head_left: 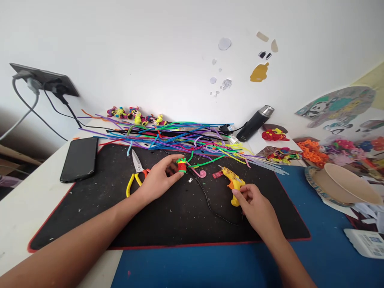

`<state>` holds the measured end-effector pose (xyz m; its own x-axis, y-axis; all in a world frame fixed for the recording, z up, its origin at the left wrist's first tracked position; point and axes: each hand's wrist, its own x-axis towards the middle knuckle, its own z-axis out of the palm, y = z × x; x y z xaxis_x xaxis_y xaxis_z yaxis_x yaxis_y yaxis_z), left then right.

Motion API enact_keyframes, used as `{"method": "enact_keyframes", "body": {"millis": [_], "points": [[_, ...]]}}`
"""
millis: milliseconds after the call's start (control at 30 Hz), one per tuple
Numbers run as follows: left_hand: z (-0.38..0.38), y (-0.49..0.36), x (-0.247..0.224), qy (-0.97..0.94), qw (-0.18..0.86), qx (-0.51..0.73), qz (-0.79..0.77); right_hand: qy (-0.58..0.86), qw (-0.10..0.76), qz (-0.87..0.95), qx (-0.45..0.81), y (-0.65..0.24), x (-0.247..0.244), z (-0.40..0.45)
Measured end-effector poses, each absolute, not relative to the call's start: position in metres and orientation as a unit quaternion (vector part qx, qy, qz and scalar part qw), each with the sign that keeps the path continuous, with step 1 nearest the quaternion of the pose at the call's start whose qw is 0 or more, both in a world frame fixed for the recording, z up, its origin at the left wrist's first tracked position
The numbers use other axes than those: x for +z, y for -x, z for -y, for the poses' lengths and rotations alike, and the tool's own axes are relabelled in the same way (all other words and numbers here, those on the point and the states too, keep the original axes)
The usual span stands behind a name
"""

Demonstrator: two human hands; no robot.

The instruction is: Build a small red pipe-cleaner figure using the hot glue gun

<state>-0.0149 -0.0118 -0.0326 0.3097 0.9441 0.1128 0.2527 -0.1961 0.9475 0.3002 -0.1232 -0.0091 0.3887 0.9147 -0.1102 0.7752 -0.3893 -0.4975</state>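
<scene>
Between the thumb and fingers of my left hand (160, 176) is a small red, yellow and green pipe-cleaner piece (181, 165), held just above the black mat (168, 224). My right hand (258, 204) has its thumb and fingers at the handle of a yellow hot glue gun (235, 184) with an orange trigger. The gun's nozzle points up and left. A pink spiral pipe cleaner (202, 173) and tiny white discs (190, 180) lie between my hands. Scissors (137, 166) with yellow and orange handles rest beside my left hand, which partly covers them.
Many loose colored pipe cleaners (168, 138) spread along the back, with small finished figures (135, 114) behind them. A phone (79, 159) lies left. At right are a black flask (255, 124), orange pipe-cleaner flowers (312, 152) and a round cardboard tray (315, 188). A thin black cord (208, 198) crosses the mat.
</scene>
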Motion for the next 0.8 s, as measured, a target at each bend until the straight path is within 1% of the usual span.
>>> {"method": "enact_keyframes", "body": {"millis": [167,233,300,467,633,733,800], "points": [[0.011,0.015,-0.033,-0.674,0.452,0.377,-0.446,0.818,0.183,0.525,0.144,-0.293,-0.014,0.121],[0.011,0.015,-0.034,-0.673,0.455,0.377,-0.445,0.813,0.215,0.521,0.146,-0.293,-0.019,0.121],[0.011,0.015,-0.034,-0.672,0.457,0.378,-0.444,0.801,0.264,0.510,0.166,-0.295,-0.024,0.121],[0.011,0.016,-0.036,-0.672,0.456,0.374,-0.448,0.762,0.396,0.432,0.274,-0.300,-0.029,0.123],[0.011,0.016,-0.036,-0.675,0.450,0.378,-0.446,0.688,0.524,0.308,0.396,-0.298,-0.010,0.128],[0.011,0.015,-0.035,-0.677,0.450,0.378,-0.443,0.624,0.577,0.236,0.471,-0.297,0.005,0.130],[0.011,0.015,-0.034,-0.675,0.450,0.377,-0.447,0.572,0.594,0.195,0.532,-0.297,0.010,0.132]]}}
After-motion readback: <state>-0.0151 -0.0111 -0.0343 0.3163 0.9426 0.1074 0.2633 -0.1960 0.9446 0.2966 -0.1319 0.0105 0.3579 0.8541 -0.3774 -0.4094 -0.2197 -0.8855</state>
